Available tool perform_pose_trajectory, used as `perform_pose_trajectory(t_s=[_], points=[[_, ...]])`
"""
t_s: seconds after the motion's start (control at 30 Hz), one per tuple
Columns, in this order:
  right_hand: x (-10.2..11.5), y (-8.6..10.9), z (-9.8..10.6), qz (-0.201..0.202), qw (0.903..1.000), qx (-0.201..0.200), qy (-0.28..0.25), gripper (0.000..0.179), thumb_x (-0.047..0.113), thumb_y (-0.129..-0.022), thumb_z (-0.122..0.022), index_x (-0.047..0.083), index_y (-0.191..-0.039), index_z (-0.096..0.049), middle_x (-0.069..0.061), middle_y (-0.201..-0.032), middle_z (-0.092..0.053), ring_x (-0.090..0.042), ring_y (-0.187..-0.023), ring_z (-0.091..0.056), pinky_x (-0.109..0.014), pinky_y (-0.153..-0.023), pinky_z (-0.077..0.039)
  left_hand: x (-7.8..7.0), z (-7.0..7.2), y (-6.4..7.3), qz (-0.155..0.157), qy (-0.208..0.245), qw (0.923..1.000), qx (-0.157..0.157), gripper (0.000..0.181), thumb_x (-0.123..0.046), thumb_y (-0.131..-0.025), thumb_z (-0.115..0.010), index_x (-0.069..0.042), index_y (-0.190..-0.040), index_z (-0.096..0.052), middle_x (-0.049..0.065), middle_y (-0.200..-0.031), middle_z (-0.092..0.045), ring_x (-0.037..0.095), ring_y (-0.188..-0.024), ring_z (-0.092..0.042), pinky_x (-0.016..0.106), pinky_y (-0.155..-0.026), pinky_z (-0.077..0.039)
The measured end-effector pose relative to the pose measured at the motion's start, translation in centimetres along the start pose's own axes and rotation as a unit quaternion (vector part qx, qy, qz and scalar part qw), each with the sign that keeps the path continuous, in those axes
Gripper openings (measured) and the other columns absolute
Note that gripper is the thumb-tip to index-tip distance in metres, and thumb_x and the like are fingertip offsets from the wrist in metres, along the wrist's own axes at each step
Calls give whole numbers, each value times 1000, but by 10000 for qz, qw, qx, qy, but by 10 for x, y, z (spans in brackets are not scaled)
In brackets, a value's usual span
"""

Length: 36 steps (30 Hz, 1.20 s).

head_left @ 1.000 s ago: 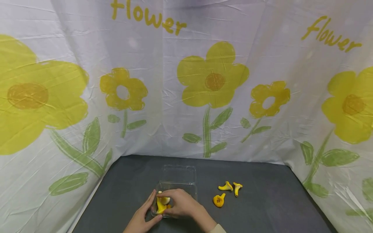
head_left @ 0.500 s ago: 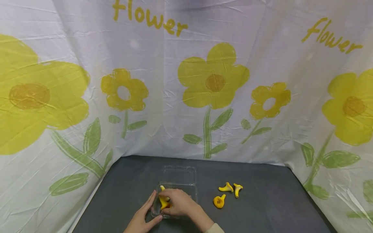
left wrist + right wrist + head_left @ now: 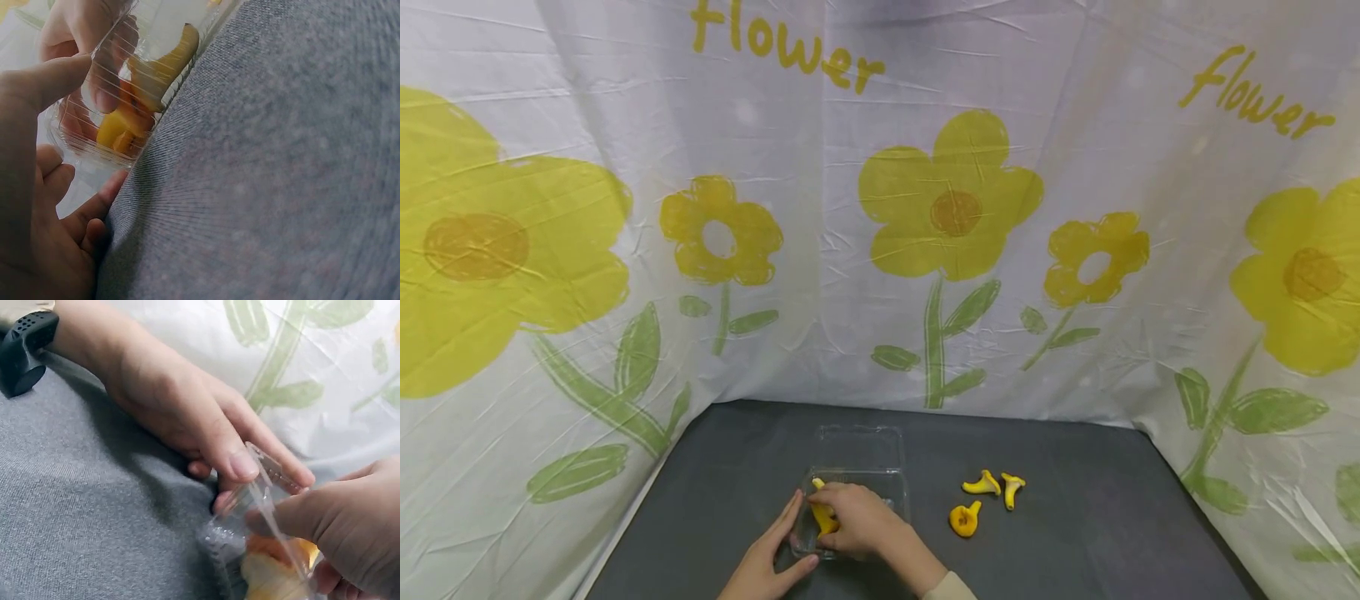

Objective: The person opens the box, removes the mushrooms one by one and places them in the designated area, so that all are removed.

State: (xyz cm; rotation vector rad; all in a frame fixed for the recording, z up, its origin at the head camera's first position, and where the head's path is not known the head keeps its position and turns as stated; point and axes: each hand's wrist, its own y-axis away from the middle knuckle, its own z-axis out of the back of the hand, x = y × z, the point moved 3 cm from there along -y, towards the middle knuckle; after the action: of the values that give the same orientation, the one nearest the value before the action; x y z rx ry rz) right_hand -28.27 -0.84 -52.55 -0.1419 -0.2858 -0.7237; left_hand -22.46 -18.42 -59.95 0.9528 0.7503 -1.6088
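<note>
Near the table's front stands a clear plastic clamshell box, its lid folded back. My left hand holds its left corner, thumb along the near wall and fingers along the left one. Inside the box, my right hand has its fingers and thumb around a yellow chanterelle mushroom, whose pale stem tip points to the back. Through the ribbed wall in the left wrist view, yellow and orange mushrooms show beside the right thumb. My right hand hides much of the box's inside in the head view.
To the box's right, three more chanterelles lie on the dark grey table: one cap-up mushroom, one sideways mushroom and one upright-looking mushroom. A white flower-printed curtain encloses the table's back and sides.
The yellow mushroom in the box has shifted slightly back and right, with its pale stem tip now showing above my right fingers. My left hand keeps its place on the box.
</note>
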Motion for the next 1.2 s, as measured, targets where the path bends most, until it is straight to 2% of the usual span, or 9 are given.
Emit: perform_pose_trajectory(t_s=[0.07,0.13,0.3,0.47,0.53,0.7,0.9,0.97,1.2], points=[[2,0,3,-50,9999,155,59,58,28,-87,-91,19,-141,-70,6,-143,-67,-10,-123,-66,-27,-98,-55,1,0,0,-42,-33,10000,23,93,-41,-100,-74,-14,-171,-21,18,-175,-21,14,-110,-61,35,-93,-47],[4,-1,6,-92,9994,310,130,59,26,-87,-91,19,-142,-70,7,-144,-66,-10,-125,-65,-28,-99,-55,1,1,0,-57,18,10000,68,93,-40,-101,-74,-14,-172,-19,19,-175,-21,7,-90,-54,32,-85,-40],[7,-5,8,-242,9975,543,371,61,21,-86,-91,21,-143,-69,7,-146,-65,-13,-125,-66,-31,-99,-56,-1,2,0,-5,8,10000,96,93,-41,-101,-73,-14,-172,-19,20,-175,-19,4,-93,-53,34,-86,-41],[5,-7,5,-380,9961,608,518,60,26,-85,-91,23,-142,-70,4,-149,-62,-15,-121,-68,-35,-96,-58,0,1,0,94,-12,10000,22,93,-43,-100,-74,-15,-171,-21,18,-175,-20,17,-126,-53,53,-102,-47],[4,-8,3,-414,9957,653,509,61,25,-85,-91,24,-142,-70,6,-149,-62,-14,-122,-68,-35,-97,-57,1,1,0,119,38,9999,28,93,-43,-100,-74,-15,-171,-22,18,-175,-19,21,-129,-52,58,-103,-46],[4,-8,5,-460,9951,682,540,62,17,-83,-91,24,-142,-70,9,-146,-64,-13,-123,-67,-33,-98,-57,2,1,-2,109,-17,9999,97,93,-43,-101,-73,-14,-171,-20,21,-175,-18,9,-108,-53,45,-91,-43],[5,-6,6,-227,9974,443,521,57,29,-85,-91,19,-138,-73,7,-141,-68,-12,-120,-68,-29,-97,-56,2,1,-1,75,-35,9999,111,94,-43,-101,-73,-14,-172,-20,21,-175,-21,5,-95,-54,34,-86,-42],[3,-5,6,-132,9984,337,433,56,31,-85,-91,18,-136,-74,8,-138,-70,-9,-118,-68,-27,-96,-56,2,1,-2,45,3,9999,114,94,-43,-101,-73,-13,-172,-19,22,-175,-20,5,-88,-53,32,-85,-41],[-3,-1,6,-75,9998,158,-80,53,32,-85,-89,15,-134,-76,6,-135,-72,-8,-118,-67,-24,-93,-56,2,1,-3,28,-56,9999,123,94,-43,-101,-73,-12,-171,-20,22,-175,-17,4,-87,-53,35,-85,-42]])
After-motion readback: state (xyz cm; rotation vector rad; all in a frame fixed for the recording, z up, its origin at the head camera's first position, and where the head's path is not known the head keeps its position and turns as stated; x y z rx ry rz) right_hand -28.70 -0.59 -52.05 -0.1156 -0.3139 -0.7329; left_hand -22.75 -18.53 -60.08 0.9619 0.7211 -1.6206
